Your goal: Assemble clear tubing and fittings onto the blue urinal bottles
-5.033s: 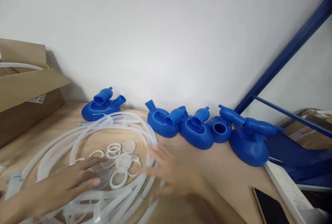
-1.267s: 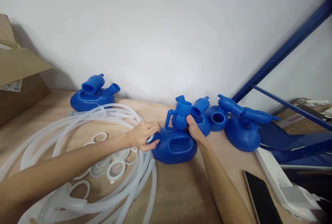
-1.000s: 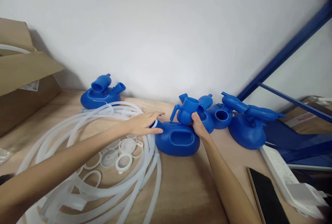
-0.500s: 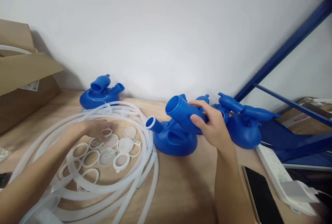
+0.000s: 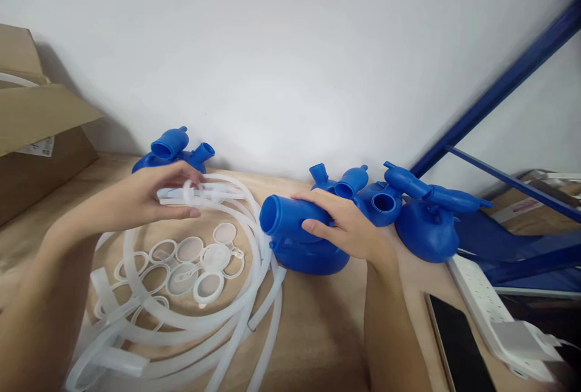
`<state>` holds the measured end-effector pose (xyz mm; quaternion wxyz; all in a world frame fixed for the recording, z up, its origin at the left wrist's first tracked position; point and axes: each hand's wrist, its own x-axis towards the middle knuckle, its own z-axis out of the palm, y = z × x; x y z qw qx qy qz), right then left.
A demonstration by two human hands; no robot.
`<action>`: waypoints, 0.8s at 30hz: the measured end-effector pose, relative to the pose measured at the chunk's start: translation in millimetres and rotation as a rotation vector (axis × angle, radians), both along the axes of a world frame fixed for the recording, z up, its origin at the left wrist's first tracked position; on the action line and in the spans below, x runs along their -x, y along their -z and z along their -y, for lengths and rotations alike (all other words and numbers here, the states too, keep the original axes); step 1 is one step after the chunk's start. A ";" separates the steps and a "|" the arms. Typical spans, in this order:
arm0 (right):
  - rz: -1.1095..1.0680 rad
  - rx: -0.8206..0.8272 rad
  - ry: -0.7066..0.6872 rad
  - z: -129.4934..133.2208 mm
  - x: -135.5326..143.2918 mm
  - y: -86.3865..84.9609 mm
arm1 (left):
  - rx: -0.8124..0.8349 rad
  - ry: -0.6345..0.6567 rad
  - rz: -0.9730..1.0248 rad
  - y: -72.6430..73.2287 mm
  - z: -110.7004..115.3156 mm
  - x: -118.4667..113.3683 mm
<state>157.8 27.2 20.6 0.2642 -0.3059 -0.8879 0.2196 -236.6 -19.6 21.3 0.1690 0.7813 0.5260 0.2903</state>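
My right hand [image 5: 340,222] is wrapped round a blue wide-mouthed plastic tube piece [image 5: 284,216], its open end facing left. Beneath that piece sits a blue plastic bottle [image 5: 308,259], whose neck is hidden. My left hand [image 5: 154,195] is raised above the coiled tubing, thumb and fingers curved round a small white plastic ring [image 5: 187,192]. Below it, several white rings and translucent caps [image 5: 209,286] lie on the wooden table inside the loops of clear tubing [image 5: 254,277].
Another blue bottle [image 5: 172,150] stands at the back left, near an open cardboard box [image 5: 49,138]. Several blue bottles and spout pieces [image 5: 426,228] crowd the right side. A phone [image 5: 458,340] and a white power strip [image 5: 481,301] lie at the right, beside a blue metal frame [image 5: 508,83].
My left hand has risen from the rings and caps, now with a white ring. My right hand has moved left and lowered the blue tube piece, covering the bottle's neck.
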 end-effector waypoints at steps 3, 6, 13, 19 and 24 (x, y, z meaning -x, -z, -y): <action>-0.024 -0.001 -0.084 2.0 22.8 8.1 | -0.262 0.130 0.296 -4.7 16.3 -28.3; -0.080 -0.035 -0.096 6.8 44.0 15.6 | -0.262 0.202 0.406 2.6 24.7 -53.3; -0.214 -0.124 -0.003 11.8 54.8 20.0 | -0.195 0.199 0.399 17.4 16.9 -65.0; -0.209 -0.165 0.017 15.3 54.6 19.7 | -0.398 0.191 0.330 30.7 15.6 -74.4; -0.291 -0.073 -0.028 17.6 62.6 23.2 | -0.528 0.211 0.239 37.9 21.6 -88.6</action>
